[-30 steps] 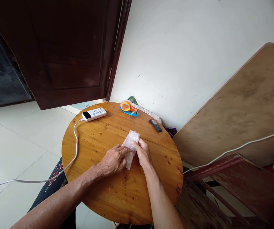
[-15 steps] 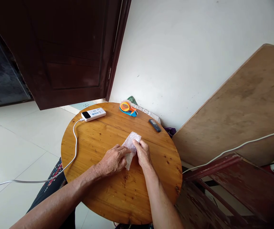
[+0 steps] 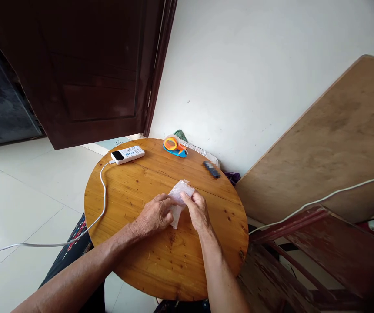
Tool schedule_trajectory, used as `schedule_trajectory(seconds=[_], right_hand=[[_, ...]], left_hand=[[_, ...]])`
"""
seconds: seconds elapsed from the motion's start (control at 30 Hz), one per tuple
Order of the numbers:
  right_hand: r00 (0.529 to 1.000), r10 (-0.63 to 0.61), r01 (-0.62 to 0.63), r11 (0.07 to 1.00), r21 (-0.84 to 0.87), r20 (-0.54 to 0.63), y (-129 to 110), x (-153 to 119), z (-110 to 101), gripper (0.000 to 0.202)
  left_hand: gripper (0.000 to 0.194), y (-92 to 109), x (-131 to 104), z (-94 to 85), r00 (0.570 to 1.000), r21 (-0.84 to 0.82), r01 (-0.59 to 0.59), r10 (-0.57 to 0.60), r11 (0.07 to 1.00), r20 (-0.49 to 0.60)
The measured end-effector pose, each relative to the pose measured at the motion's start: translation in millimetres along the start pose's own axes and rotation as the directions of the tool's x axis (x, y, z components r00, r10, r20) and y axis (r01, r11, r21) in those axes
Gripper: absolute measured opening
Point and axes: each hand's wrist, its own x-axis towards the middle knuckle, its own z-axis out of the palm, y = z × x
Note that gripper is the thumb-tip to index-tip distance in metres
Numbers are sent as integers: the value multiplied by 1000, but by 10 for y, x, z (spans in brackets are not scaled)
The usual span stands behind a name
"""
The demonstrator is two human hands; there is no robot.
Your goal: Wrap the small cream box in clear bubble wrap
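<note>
Over the middle of the round wooden table point(image 3: 131, 195) is a small piece of bubble wrap point(image 3: 179, 190), whitish and partly folded. My right hand point(image 3: 196, 208) grips its right side, thumb on top and the other fingers underneath. From the left, my left hand point(image 3: 157, 214) presses bent fingers on the wrap's left edge. A lower flap of the wrap hangs toward me between the two hands. Whether anything lies inside the wrap cannot be made out.
A white power bank point(image 3: 128, 154) with a plugged-in white cable point(image 3: 104, 191) lies at the table's far left. An orange and blue tape dispenser point(image 3: 175, 146) stands at the back. A dark blurred object point(image 3: 211, 169) lies at the right rim. Behind are a wall and a wooden board point(image 3: 320, 152).
My right hand has turned slightly, and the far edge of the bubble wrap now folds over toward the right. My left hand stays nearly in place at the wrap's left side.
</note>
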Motion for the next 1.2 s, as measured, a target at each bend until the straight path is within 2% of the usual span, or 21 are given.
schedule_trajectory(seconds=[0.2,0.33,0.43,0.57,0.67,0.83,0.93,1.1,1.2], right_hand=[[995,46,-50,997,50,92,18,-33,-1,31],[990,36,-32,999,-26,137,-65,-88,6,27],[991,11,6,992,-124,135,-184,-202,38,19],[999,-44,46,967,-252,15,-274,-421,121,13],[992,-110,91,960,-264,-60,-234,-569,191,15],[978,-188,162,958,-237,-92,-109,-701,266,15],[974,-211,189,958,-215,-85,-55,-720,266,15],[968,-231,206,955,-212,-98,13,-709,237,15],[964,-243,216,953,-212,-108,26,-701,227,15]], left_hand=[[30,-21,2,37,988,17,139,-138,990,-75],[37,-14,2,25,968,-24,234,-236,972,-85],[49,-2,0,22,960,-44,249,-253,967,-117],[65,10,3,3,969,-76,220,-227,973,-101],[59,1,9,-11,982,-117,168,-176,979,-66],[32,-51,15,13,992,-239,87,-107,967,-72],[24,-80,12,28,992,-306,98,-118,947,-46],[22,-75,-12,-62,995,-272,92,-97,958,-5],[35,-59,-35,-144,996,-251,49,-27,967,90]])
